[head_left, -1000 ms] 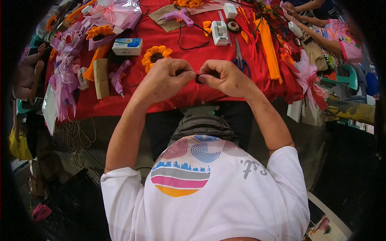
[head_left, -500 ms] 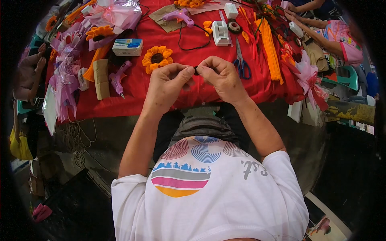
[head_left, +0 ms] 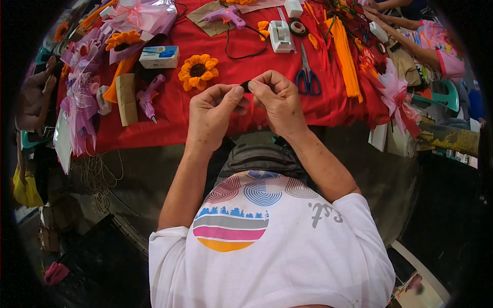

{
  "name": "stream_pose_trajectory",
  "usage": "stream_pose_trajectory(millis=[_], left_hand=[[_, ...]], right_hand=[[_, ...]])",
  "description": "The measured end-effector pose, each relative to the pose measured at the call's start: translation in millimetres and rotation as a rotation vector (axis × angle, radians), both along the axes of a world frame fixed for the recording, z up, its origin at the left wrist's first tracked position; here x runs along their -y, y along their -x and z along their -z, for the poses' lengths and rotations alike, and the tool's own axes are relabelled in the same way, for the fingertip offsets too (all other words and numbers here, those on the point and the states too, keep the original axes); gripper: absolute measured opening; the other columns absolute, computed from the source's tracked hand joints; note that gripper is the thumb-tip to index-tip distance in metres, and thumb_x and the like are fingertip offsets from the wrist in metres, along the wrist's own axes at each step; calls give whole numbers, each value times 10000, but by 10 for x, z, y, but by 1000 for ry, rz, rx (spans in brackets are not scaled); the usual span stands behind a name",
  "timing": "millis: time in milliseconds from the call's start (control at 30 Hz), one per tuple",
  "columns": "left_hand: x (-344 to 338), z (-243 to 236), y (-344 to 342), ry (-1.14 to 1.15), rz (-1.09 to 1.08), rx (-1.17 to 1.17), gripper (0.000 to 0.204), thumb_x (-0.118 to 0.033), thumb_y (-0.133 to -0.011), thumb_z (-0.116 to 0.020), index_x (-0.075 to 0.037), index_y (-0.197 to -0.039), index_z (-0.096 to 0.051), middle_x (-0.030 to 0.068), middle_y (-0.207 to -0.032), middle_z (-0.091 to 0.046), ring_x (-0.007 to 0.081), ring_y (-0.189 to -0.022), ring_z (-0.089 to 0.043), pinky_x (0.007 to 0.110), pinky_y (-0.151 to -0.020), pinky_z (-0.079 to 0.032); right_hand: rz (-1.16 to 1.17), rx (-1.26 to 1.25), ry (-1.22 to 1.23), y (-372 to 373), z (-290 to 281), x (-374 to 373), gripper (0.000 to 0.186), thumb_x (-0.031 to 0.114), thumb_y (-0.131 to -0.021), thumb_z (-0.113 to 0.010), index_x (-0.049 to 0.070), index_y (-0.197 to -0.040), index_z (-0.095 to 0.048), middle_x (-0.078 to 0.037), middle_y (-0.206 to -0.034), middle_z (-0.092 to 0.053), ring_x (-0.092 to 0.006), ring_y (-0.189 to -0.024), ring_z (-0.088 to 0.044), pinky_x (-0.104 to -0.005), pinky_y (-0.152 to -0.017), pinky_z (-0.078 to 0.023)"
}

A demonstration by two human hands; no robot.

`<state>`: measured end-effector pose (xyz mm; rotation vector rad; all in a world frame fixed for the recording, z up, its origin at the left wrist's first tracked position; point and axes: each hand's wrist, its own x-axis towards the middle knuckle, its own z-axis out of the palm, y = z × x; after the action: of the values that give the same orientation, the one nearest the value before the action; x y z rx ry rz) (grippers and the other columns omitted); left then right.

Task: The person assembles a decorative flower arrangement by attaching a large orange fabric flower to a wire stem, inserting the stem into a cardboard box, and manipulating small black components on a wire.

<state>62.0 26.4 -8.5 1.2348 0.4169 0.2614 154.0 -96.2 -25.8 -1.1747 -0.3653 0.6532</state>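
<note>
Both my hands are raised over the front edge of the red-covered table, fingertips almost meeting. A small dark, round-looking piece [head_left: 246, 86] is pinched between them; its kind is too small to make out. My left hand [head_left: 211, 110] closes thumb and forefinger on its left side. On its other side, my right hand [head_left: 280, 105] pinches it with the other fingers curled. An orange fuzzy flower with a dark brown centre [head_left: 198, 72] lies just beyond my left hand. Scissors with dark blue handles [head_left: 308, 82] rest right of my right hand.
A purple glue gun [head_left: 149, 98] and a brown card piece [head_left: 126, 100] lie left, near a small box [head_left: 159, 57]. Farther off are another glue gun [head_left: 225, 17], a white tape dispenser [head_left: 280, 37] and orange pipe cleaners [head_left: 343, 59]. Other people's arms [head_left: 405, 38] reach in at right.
My hands have shifted slightly, and the dark piece between my fingertips shows a little more. The table's contents appear slightly farther left in the view.
</note>
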Motion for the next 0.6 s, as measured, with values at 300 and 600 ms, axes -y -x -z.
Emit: stream_pose_trajectory(millis=[300, 600], left_hand=[[15, 29, -5, -6, -20, 6, 179, -138, -885, -642, 37, -924, -640, 37, -757, -649, 84, -669, -616, 215, -628, -511], [-280, -45, 8, -387, 340, -176, 191, -144, -846, -614, 42, -867, -647, 16, -657, -604, 61, -575, -547, 220, -523, -438]], right_hand=[[41, -41, -7, 13, 7, 31, 148, 161, -903, -599, 29, -837, -606, 21, -721, -568, -25, -638, -497, -195, -563, -417], [-528, 465, 320, -479, -218, 201, 167, 140, -897, -608, -8, -964, -646, -4, -821, -638, -58, -741, -567, -208, -675, -458]])
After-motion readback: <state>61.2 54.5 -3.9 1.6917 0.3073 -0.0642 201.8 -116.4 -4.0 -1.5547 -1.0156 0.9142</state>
